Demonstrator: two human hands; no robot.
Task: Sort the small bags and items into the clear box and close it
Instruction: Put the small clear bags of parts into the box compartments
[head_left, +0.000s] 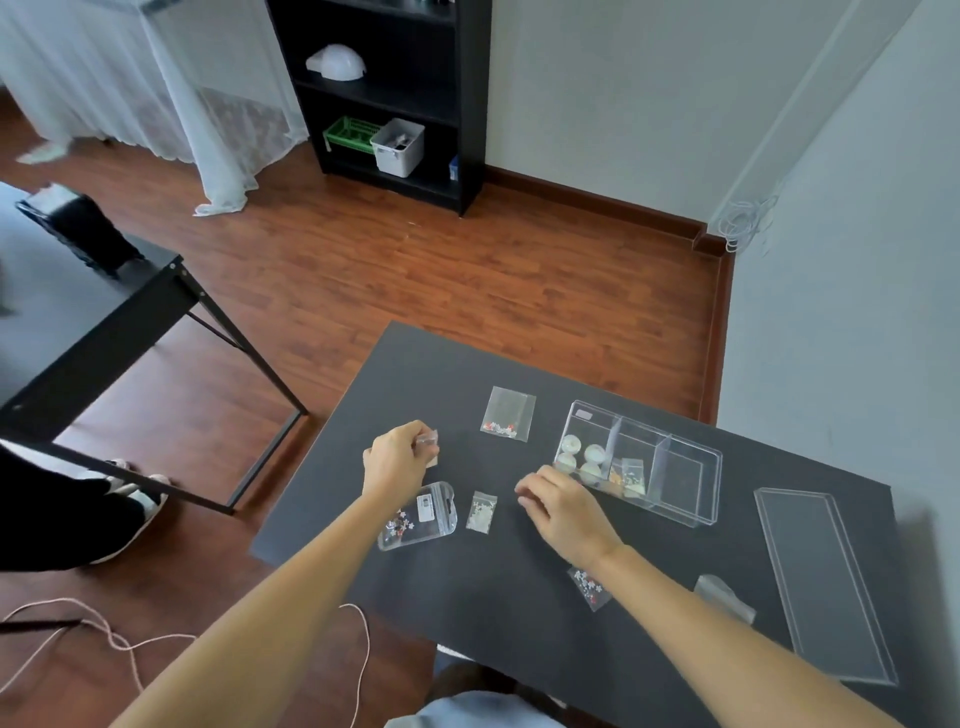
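Observation:
A clear box (691, 457) with three compartments stands open on the dark table (467, 374); its left section holds round pale items (579, 454), the middle one a small bag (629, 475). Its clear lid (826, 587) lies to the right. My left hand (397, 457) is closed around a small clear bag (430, 444). My right hand (563, 506) hovers with curled fingers just left of the box, holding nothing. Loose bags lie about: one far (508, 414), a zip pouch (418, 516), a tiny bag (481, 512), one under my right wrist (589, 587).
A greyish packet (724, 597) lies near the lid. Another black table (104, 322) stands to the left, with a person's legs and shoes (130, 499) beside it. A cable (119, 644) trails on the wood floor. A black shelf (389, 93) stands at the wall.

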